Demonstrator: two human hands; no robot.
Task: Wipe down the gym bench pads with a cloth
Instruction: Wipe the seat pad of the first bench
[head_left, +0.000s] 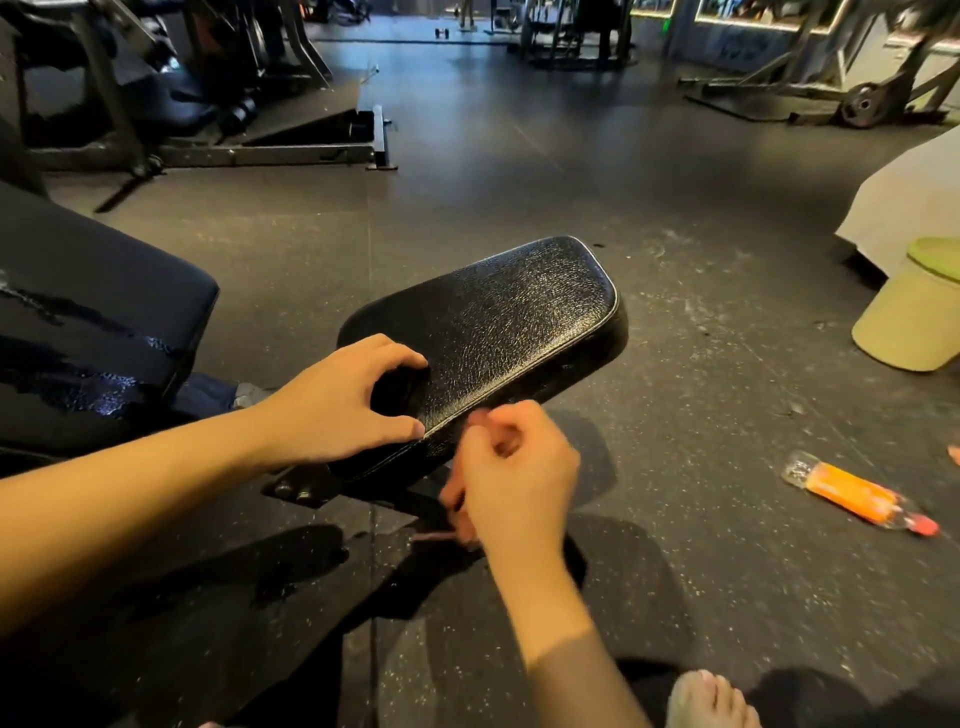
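Now L grip (337, 400) arched on seat pad (519, 306), R grip (519, 467) curled below; contents unclear.

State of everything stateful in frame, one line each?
seat pad: glossy, no wet streaks visible.
back pad: wet streaks across it.
left hand: fingers arched on seat pad's near corner.
right hand: curled below pad edge, blurred; contents unclear.
bottle: lying on floor.
stool: upright.

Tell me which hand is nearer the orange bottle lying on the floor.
Right. The right hand is off the seat pad's near edge, left of the orange bottle; the left hand rests on the pad's top, farther left.
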